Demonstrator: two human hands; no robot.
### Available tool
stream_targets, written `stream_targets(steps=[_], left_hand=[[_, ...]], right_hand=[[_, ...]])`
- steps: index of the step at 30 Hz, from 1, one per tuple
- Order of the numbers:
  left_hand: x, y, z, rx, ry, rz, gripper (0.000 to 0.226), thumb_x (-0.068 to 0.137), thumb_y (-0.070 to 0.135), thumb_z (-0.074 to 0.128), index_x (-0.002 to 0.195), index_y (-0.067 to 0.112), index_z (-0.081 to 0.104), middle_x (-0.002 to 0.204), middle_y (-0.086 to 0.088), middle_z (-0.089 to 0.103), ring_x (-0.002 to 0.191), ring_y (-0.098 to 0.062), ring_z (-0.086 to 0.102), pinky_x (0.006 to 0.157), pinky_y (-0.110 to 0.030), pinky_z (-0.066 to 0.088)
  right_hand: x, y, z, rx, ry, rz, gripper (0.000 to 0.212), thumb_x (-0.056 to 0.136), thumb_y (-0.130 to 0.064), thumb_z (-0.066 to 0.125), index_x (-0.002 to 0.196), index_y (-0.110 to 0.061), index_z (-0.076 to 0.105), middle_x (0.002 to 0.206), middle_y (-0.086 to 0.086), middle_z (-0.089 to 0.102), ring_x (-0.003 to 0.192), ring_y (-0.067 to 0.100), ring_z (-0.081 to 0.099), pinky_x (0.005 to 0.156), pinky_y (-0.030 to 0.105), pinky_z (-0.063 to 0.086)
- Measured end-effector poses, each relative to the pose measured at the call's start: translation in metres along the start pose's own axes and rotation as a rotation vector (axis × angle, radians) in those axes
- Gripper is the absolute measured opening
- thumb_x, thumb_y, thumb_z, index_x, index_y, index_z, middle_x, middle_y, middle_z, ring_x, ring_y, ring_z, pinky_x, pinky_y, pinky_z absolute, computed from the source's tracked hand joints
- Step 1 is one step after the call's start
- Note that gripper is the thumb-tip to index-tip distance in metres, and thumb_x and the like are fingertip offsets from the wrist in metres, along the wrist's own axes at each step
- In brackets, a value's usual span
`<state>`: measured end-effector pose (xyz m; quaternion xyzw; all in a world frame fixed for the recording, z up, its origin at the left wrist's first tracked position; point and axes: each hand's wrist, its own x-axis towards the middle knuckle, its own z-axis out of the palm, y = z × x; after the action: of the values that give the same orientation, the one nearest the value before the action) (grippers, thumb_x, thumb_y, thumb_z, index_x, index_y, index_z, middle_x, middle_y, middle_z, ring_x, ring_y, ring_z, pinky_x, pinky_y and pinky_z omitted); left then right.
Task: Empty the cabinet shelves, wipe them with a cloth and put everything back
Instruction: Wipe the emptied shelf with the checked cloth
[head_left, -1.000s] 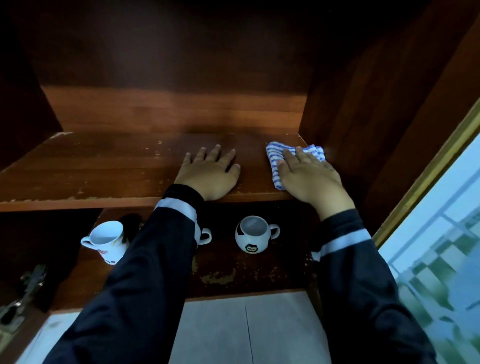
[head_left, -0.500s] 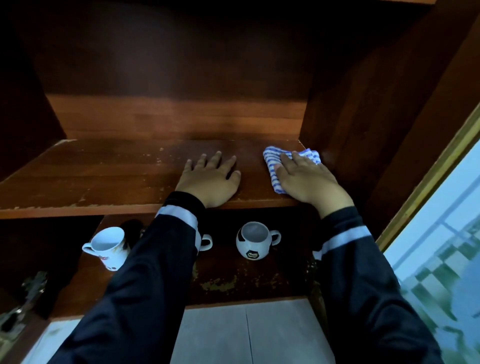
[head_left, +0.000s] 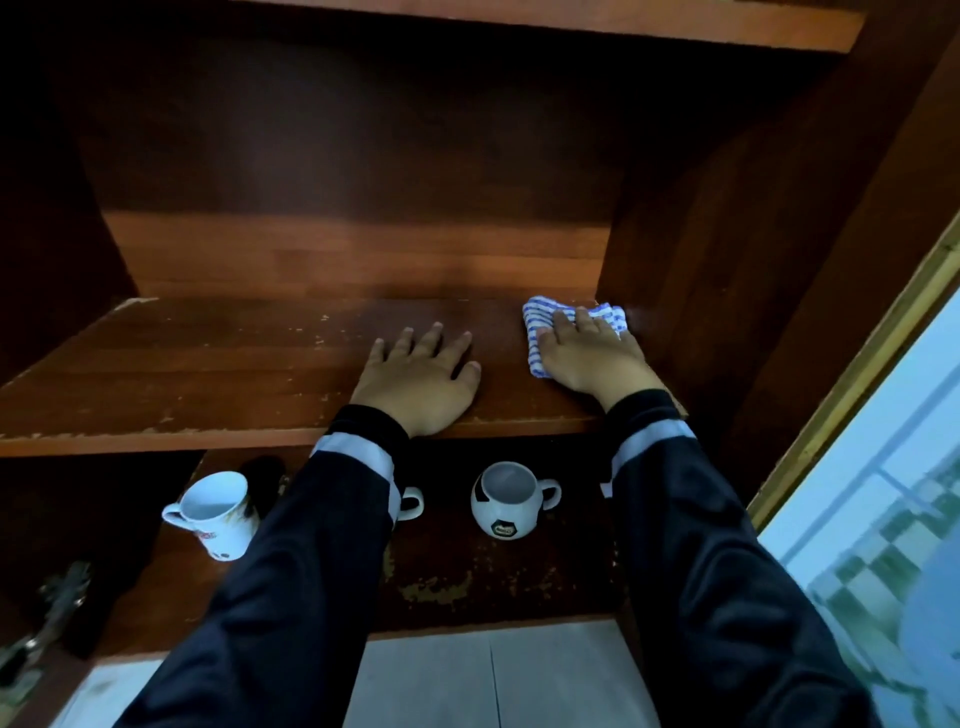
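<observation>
My right hand (head_left: 589, 358) presses flat on a blue-and-white striped cloth (head_left: 535, 325) at the right end of the brown wooden shelf (head_left: 208, 364), close to the cabinet's right wall. My left hand (head_left: 421, 374) rests flat on the shelf beside it, fingers spread, near the front edge. On the lower shelf (head_left: 467, 566) stand a white mug (head_left: 221, 514) tilted at the left, a football-patterned mug (head_left: 506, 501) in the middle, and a third mug's handle (head_left: 410, 503) that peeks out from behind my left sleeve.
The cabinet's right wall (head_left: 727, 260) rises next to the cloth. Another shelf edge (head_left: 571, 21) runs across the top. A metal hinge (head_left: 47, 618) sits at the lower left. Grey floor tiles (head_left: 467, 680) lie below, and a window frame (head_left: 857, 374) is at the right.
My right hand has slid the cloth deeper along the shelf toward the back right corner. My left hand stays flat in the same spot. The view has tilted slightly upward.
</observation>
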<state>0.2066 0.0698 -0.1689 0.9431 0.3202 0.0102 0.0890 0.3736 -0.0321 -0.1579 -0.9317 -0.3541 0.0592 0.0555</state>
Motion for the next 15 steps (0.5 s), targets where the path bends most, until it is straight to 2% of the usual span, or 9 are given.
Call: stream_targets(steps=[8, 15], left_hand=[[-0.003, 0.001, -0.002, -0.012, -0.006, 0.009, 0.057, 0.104, 0.055, 0.014, 0.158, 0.04, 0.003, 0.167, 0.006, -0.007, 0.153, -0.024, -0.006, 0.123, -0.046, -0.005], [-0.002, 0.0, -0.001, -0.019, -0.008, 0.012, 0.057, 0.104, 0.055, 0.014, 0.158, 0.04, 0.002, 0.167, 0.005, -0.007, 0.153, -0.024, -0.007, 0.123, -0.047, -0.006]], right_hand=[[0.023, -0.003, -0.016, 0.014, -0.046, -0.006, 0.061, 0.104, -0.049, 0.013, 0.159, -0.023, 0.004, 0.166, 0.004, -0.003, 0.152, 0.025, -0.003, 0.122, 0.044, -0.003], [0.013, -0.004, -0.005, -0.03, -0.067, 0.064, 0.062, 0.104, -0.049, 0.012, 0.158, -0.021, 0.002, 0.165, 0.007, -0.006, 0.152, 0.029, -0.004, 0.121, 0.047, -0.004]])
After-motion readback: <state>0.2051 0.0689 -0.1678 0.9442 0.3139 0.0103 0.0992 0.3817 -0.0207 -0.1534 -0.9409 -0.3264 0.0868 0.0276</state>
